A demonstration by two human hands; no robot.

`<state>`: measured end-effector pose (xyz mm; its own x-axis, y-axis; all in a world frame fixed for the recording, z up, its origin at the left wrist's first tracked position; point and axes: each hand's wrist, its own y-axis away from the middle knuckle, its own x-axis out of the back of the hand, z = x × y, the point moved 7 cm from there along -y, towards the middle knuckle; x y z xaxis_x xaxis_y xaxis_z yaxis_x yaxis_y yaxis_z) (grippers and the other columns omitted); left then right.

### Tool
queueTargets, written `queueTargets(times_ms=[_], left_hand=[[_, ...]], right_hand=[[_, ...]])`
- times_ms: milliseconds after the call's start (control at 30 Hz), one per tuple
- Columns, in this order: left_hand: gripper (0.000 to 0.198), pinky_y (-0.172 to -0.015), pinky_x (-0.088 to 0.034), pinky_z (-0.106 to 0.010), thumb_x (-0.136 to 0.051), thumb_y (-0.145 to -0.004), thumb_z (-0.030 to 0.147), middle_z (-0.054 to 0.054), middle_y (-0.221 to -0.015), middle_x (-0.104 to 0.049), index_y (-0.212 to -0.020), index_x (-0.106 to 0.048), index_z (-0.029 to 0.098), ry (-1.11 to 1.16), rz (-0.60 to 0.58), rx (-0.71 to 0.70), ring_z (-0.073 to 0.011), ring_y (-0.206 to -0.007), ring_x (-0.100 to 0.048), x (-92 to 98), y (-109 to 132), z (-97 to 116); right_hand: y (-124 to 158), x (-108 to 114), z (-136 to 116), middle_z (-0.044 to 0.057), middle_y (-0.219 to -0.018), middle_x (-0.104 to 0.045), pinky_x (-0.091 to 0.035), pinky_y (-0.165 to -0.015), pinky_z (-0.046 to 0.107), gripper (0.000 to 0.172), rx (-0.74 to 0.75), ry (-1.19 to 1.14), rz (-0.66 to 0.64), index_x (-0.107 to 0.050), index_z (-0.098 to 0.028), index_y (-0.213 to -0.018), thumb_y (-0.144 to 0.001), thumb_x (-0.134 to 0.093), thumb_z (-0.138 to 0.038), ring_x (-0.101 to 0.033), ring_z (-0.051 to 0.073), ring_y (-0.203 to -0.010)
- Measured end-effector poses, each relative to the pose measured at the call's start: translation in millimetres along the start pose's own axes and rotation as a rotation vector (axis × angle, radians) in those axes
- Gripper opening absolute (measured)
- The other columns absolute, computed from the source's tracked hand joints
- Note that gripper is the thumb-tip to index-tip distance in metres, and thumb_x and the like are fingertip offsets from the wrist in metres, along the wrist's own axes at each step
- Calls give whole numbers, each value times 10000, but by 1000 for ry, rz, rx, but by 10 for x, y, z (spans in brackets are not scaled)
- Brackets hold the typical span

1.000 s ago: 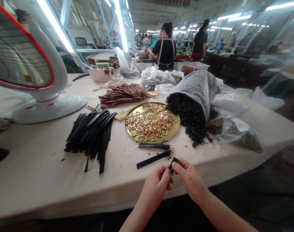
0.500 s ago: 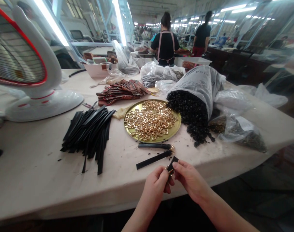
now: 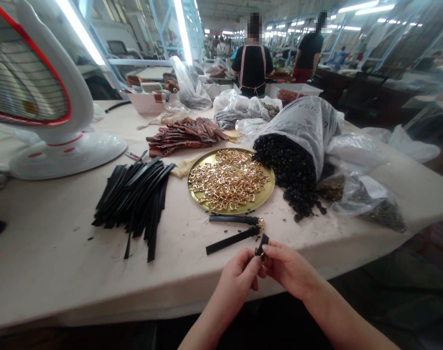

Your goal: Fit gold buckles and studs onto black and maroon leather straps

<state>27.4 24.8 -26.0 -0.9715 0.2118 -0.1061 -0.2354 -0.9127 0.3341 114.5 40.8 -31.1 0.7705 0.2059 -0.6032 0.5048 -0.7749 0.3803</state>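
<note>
Both hands meet at the table's front edge around one short black strap [image 3: 264, 240] with a gold buckle on it. My left hand [image 3: 243, 268] is closed on the buckle end, its thumb on top. From the other side my right hand [image 3: 285, 265] pinches the strap between thumb and fingers. The fingers cover most of the buckle. Just beyond the hands lie black straps with gold buckles at their right ends, one strap [image 3: 233, 219] behind another strap [image 3: 232, 240]. Farther back, a round gold tray [image 3: 193, 197] bears a heap of gold buckles [image 3: 229, 180].
Left of the tray lies a pile of black strips [image 3: 134, 199]. Brown patterned strips [image 3: 187, 136] lie behind. A plastic bag [image 3: 298, 121] spills small black pieces [image 3: 298, 180] at right, beside another clear bag [image 3: 370, 199]. A white fan [image 3: 68, 155] stands left. Two people stand beyond the table.
My left thumb has moved up over the buckle, which is now more covered. The hands have drawn closer together on the strap. The view has shifted slightly.
</note>
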Motion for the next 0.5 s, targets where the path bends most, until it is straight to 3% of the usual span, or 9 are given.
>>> queueTargets(times_ms=[367,500], left_hand=[[209,-446,-343,-186,-467,-818,346,21,-636,-534,-739,-495,155,-27,-3,-21,-60,-446,-432,-48,62,59],[214,-475,-360,-190,-452,-834,352,15,-673,-551,-763,-508,157,-80,-2,-59,-63,-477,-448,-44,106,79]], right_hand=[[90,54,-74,-20,-605,-517,-372,-604,263,230,102,147,45,-548,-155,-692,-712,-667,-351,-462,115,-560],[118,66,-143,-12,-663,-535,-357,-615,260,203,157,304,84,-563,-156,-723,-727,-648,-340,-453,118,-607]])
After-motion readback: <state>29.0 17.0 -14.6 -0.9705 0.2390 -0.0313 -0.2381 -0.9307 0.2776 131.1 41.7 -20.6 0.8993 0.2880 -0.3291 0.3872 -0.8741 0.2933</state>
